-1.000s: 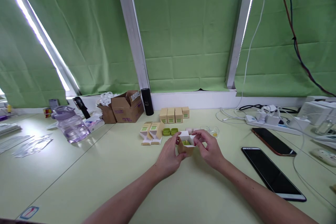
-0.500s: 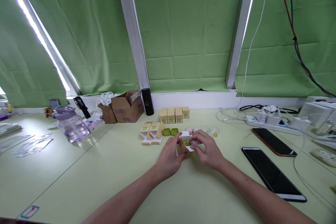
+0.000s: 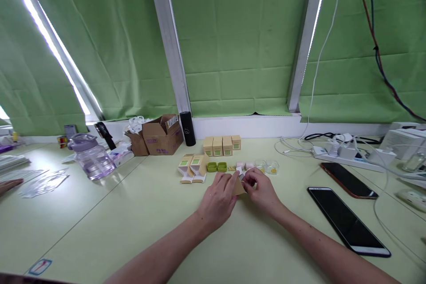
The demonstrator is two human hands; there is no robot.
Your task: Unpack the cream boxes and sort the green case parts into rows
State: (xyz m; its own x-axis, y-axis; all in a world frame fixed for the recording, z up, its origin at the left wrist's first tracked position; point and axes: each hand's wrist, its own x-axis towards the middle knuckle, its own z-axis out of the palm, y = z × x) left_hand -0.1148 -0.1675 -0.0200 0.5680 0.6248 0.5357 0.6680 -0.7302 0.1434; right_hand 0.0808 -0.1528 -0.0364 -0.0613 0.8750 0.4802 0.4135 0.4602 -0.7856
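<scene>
Since the earlier pictures both hands have drawn closer together over the small tan box (image 3: 238, 186), and its white flaps and green inside, open to view then, are now covered. Left hand (image 3: 218, 199) wraps the box from its left side, fingers curled over the top and gripping it. Right hand (image 3: 262, 191) pinches the box's right edge, thumb and forefinger closed on it at the corner. Resting on the pale green table (image 3: 133, 213), the box sits directly between the two sets of fingertips.

Just beyond the fingertips lie two green lids (image 3: 216, 167), side by side, and to the right of them small pink pieces (image 3: 244, 165) and two clear cups (image 3: 266, 166) with yellow bits inside. Beyond the left fingers, a little further out, stand two half-folded cartons (image 3: 193, 168) with green squares on them. Further still from the fingers a row of four closed tan boxes (image 3: 222, 145) stands near the wall, with a black cylinder (image 3: 187, 128) and an open cardboard box (image 3: 162, 135) to its left.

Well to the right of the right hand lie a black phone (image 3: 346, 219) and a second, darker phone (image 3: 348, 174). Far to the left of the left hand stands a clear jug (image 3: 91, 157) with a purple lid, and another person's fingertips (image 3: 8, 185) show at the left edge.
</scene>
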